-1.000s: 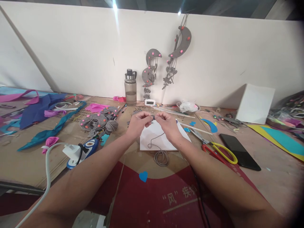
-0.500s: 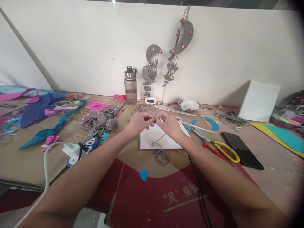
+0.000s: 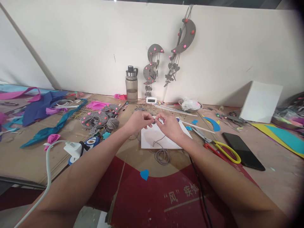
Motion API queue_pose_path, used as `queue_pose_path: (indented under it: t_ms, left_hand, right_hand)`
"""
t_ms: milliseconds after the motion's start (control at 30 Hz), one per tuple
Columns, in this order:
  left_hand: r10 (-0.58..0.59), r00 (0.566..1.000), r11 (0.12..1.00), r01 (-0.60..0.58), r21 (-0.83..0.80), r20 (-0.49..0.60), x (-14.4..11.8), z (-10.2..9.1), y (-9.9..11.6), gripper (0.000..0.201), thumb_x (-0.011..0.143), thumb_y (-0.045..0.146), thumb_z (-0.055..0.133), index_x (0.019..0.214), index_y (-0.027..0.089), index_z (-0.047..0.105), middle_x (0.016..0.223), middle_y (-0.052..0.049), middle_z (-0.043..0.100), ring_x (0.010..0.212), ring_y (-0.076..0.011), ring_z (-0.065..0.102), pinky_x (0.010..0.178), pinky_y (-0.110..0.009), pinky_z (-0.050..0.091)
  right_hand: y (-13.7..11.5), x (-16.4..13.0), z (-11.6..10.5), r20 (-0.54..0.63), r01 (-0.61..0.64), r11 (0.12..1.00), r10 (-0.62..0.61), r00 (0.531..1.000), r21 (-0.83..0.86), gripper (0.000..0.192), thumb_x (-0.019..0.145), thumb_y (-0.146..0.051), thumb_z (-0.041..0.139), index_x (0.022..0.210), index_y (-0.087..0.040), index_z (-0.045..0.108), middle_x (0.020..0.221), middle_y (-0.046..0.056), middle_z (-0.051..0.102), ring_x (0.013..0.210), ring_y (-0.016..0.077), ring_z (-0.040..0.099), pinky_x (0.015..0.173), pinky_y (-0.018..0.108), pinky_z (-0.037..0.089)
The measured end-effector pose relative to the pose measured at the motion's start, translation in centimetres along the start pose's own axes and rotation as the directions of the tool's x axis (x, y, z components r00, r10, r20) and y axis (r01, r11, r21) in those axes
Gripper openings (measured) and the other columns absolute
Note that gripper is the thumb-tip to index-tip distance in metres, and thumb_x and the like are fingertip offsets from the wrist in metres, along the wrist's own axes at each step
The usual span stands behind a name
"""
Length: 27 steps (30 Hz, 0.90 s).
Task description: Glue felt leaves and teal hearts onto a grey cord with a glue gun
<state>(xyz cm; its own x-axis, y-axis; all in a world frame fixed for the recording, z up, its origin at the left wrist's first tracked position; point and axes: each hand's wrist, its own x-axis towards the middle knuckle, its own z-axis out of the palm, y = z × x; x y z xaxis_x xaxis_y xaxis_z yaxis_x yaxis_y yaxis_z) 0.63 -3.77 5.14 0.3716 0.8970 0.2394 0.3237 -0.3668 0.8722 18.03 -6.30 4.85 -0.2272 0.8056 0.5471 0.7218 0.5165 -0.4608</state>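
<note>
My left hand (image 3: 140,121) and my right hand (image 3: 166,124) meet fingertip to fingertip above a white sheet of paper (image 3: 148,141). Both pinch a thin grey cord between thumb and forefinger; a small dark bit, perhaps a knot, shows between the tips. Below my right hand the grey cord (image 3: 162,157) trails over the paper and lies in loose coils at its front edge. A blue paper heart (image 3: 144,174) rests on the cardboard nearer to me.
Scissors with yellow and red handles (image 3: 225,152) lie right of the paper, beside a black phone (image 3: 243,151). Behind stand a bottle (image 3: 131,87) and small clock (image 3: 151,100). Grey moon ornaments (image 3: 101,117) and a white charger (image 3: 72,149) are on the left.
The view has shifted very slightly. My fingertips have drawn a little apart, so a short stretch of cord shows between them; both hands keep their pinch.
</note>
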Motion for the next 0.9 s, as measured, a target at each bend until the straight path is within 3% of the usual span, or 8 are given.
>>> queue_pose_path:
  t_ms: [233,433,633,900]
  left_hand:
    - [-0.068,0.986,0.990,0.049,-0.129,-0.150,-0.2,0.1,1.3,0.007,0.068,0.018,0.065,0.063,0.015,0.063,0.055,-0.004,0.064,0.042,-0.0094,0.051,0.040,-0.020,0.036]
    - [-0.037,0.946,0.989,-0.011,-0.147,-0.321,0.3,-0.3,-0.5,0.008,0.069,0.022,0.063,0.065,0.015,0.062,0.057,-0.003,0.065,0.043,-0.0083,0.050,0.043,-0.020,0.036]
    - [-0.071,0.879,0.963,-0.062,-0.261,-0.472,1.1,-0.9,-2.1,0.011,0.070,0.026,0.063,0.066,0.015,0.063,0.058,-0.002,0.064,0.047,-0.0096,0.053,0.045,-0.020,0.041]
    - [-0.207,0.802,0.883,-0.094,-0.459,-0.561,1.6,-2.0,-3.1,0.011,0.064,0.023,0.066,0.067,0.014,0.061,0.059,0.000,0.059,0.054,-0.0109,0.059,0.043,-0.019,0.040]
  right_hand:
    - [-0.5,0.0,-0.1,-0.034,0.021,0.996,-0.018,0.999,0.091,0.017,0.087,-0.026,0.047,0.098,-0.019,0.059,0.079,0.002,0.059,0.068,0.0150,0.050,0.067,0.028,0.038]
    - [-1.0,-0.1,0.0,0.008,-0.011,0.992,0.010,1.000,0.125,0.018,0.089,-0.025,0.043,0.083,-0.019,0.058,0.077,0.001,0.060,0.072,0.0145,0.052,0.068,0.026,0.037]
    - [-1.4,0.1,-0.5,0.055,-0.100,0.979,0.092,0.994,0.175,0.020,0.087,-0.029,0.046,0.078,-0.018,0.061,0.069,-0.001,0.059,0.064,0.0122,0.047,0.064,0.025,0.035]
    - [-3.7,0.5,-3.7,0.157,-0.194,0.924,0.149,0.976,0.330,0.027,0.087,-0.036,0.046,0.083,-0.017,0.064,0.065,-0.003,0.054,0.057,0.0098,0.043,0.056,0.023,0.032]
